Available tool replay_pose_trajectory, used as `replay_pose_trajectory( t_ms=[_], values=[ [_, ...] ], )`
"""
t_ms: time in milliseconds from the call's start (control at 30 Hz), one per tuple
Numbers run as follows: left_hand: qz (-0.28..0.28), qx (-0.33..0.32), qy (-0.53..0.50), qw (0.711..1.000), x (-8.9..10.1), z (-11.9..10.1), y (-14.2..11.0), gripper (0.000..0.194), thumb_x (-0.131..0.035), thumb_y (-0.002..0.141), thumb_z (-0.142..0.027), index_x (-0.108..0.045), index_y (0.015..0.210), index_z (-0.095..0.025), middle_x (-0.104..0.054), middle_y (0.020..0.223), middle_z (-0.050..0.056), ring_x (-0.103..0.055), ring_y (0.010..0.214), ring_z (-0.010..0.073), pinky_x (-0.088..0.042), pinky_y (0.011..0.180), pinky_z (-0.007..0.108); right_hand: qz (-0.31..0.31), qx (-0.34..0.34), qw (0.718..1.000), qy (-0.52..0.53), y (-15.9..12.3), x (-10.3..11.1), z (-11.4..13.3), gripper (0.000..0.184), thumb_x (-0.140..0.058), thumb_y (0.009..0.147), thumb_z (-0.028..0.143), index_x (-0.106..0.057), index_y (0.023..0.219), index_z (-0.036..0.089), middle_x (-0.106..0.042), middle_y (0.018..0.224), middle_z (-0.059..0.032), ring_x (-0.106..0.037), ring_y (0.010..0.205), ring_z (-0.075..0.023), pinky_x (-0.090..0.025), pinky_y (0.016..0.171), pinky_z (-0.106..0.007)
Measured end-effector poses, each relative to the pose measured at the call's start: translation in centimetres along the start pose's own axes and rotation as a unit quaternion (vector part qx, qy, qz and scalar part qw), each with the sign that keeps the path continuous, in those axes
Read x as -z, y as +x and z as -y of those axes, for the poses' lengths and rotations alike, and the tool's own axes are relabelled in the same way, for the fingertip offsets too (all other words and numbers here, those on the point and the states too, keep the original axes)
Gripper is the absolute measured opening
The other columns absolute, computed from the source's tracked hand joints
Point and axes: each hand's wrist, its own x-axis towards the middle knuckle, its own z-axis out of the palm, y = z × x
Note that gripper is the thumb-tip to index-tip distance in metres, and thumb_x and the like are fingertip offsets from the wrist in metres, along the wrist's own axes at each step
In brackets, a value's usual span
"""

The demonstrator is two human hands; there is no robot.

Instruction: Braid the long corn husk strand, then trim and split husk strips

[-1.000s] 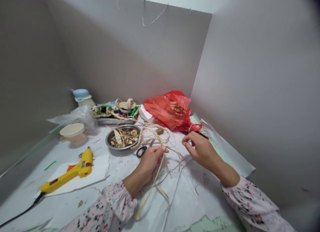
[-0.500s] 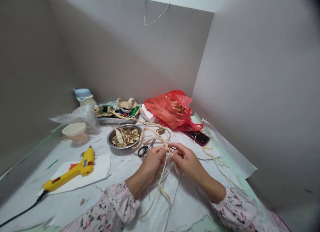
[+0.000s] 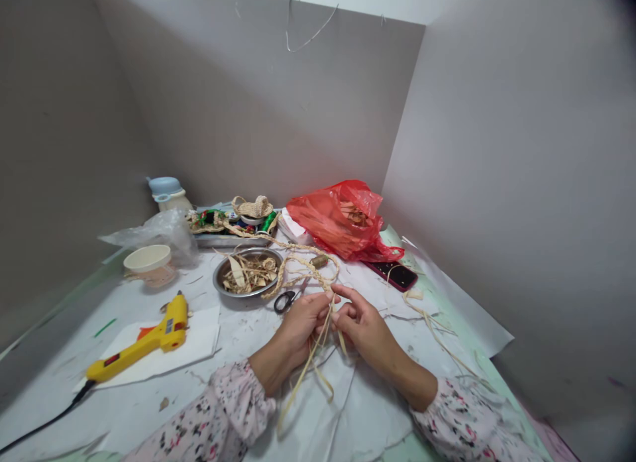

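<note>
My left hand [image 3: 301, 326] and my right hand [image 3: 362, 328] meet low in the middle of the view, and their fingertips pinch pale straw strips [image 3: 318, 346] that hang down over the white paper [image 3: 368, 409]. The strips lead up into a long plaited straw braid [image 3: 298, 266], which curves past the steel bowl [image 3: 217, 283] of straw scraps. Black-handled scissors [image 3: 285, 301] lie just beyond my left hand. The point where the strips cross is mostly hidden by my fingers.
A yellow hot glue gun [image 3: 144, 343] with a black cord rests on paper at the left. Behind stand a metal tray [image 3: 228, 241] of craft items, a cream cup [image 3: 150, 262], a bottle [image 3: 169, 195], a clear bag [image 3: 161, 236], a red plastic bag [image 3: 342, 222] and a phone [image 3: 392, 275]. Walls enclose the back and sides.
My right hand has moved left from near the red bag to beside my left hand. Both hands now pinch the strips close together, and the phone has come into full view.
</note>
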Motion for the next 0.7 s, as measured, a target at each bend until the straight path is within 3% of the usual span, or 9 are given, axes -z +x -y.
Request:
replay_pose_trajectory(
  t_ms=[200, 300, 500, 700],
  values=[
    [-0.027, -0.027, 0.028, 0.999, -0.2, -0.3, -0.2, 0.028, -0.073, 0.068, -0.037, -0.06, 0.077, -0.014, -0.028, 0.047, -0.012, -0.021, 0.039, 0.0028, -0.015, 0.039, 0.017, -0.087, 0.079, 0.987, -0.108, -0.3, -0.2, -0.6, 0.04, -0.055, 0.081, 0.028, -0.047, 0.119, 0.018, -0.056, 0.064, 0.0053, -0.052, 0.055, -0.0119, -0.042, 0.055, -0.023],
    [-0.026, -0.039, 0.052, 0.998, -0.2, -0.1, -0.2, 0.029, -0.07, 0.07, -0.041, -0.059, 0.075, -0.014, -0.029, 0.048, -0.011, -0.022, 0.04, 0.0035, -0.016, 0.04, 0.018, -0.085, 0.097, 0.979, -0.156, -0.5, -0.2, -0.8, 0.037, -0.053, 0.082, 0.024, -0.05, 0.118, 0.018, -0.055, 0.063, 0.0052, -0.051, 0.054, -0.0123, -0.041, 0.055, -0.023],
    [-0.018, -0.056, 0.079, 0.995, 0.1, 0.2, 0.1, 0.038, -0.067, 0.073, -0.043, -0.041, 0.06, -0.019, -0.029, 0.049, -0.01, -0.023, 0.041, 0.0041, -0.015, 0.042, 0.02, -0.071, 0.104, 0.966, -0.226, -0.5, -0.3, -1.0, 0.047, -0.049, 0.076, 0.016, -0.051, 0.123, 0.018, -0.052, 0.059, 0.0063, -0.05, 0.052, -0.0118, -0.04, 0.053, -0.022],
    [-0.018, -0.062, 0.098, 0.993, 0.1, 0.2, 0.1, 0.04, -0.065, 0.075, -0.044, -0.038, 0.058, -0.019, -0.028, 0.049, -0.01, -0.02, 0.042, 0.0044, -0.014, 0.043, 0.021, -0.068, 0.113, 0.958, -0.255, -0.4, -0.2, -1.3, 0.051, -0.048, 0.075, 0.014, -0.048, 0.126, 0.018, -0.053, 0.06, 0.006, -0.051, 0.052, -0.0123, -0.04, 0.053, -0.022]
  ],
)
